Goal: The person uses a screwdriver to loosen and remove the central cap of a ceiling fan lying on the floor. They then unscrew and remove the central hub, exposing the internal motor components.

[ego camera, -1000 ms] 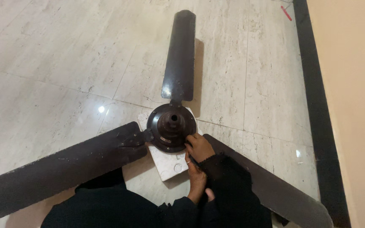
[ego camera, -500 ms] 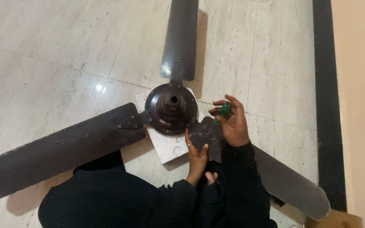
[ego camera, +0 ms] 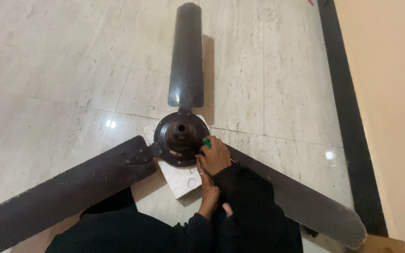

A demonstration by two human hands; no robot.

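A dark brown ceiling fan lies on the pale stone floor, its round motor hub resting on a white block. My right hand, in a black sleeve, is closed on a green-handled screwdriver at the hub's right edge, where the right blade joins. My left hand reaches up from below, just under the right hand, its fingertips at the hub's lower right rim. The right hand covers its fingers, so its grip is hidden.
One blade points away from me and another runs to the lower left. A black floor border and a cream wall stand on the right. A cardboard corner shows at the bottom right. My dark-clothed lap fills the bottom centre.
My right hand, lifted to the hub's right with the green tool half a second ago, has come down against the hub's right edge. The left hand stays put.
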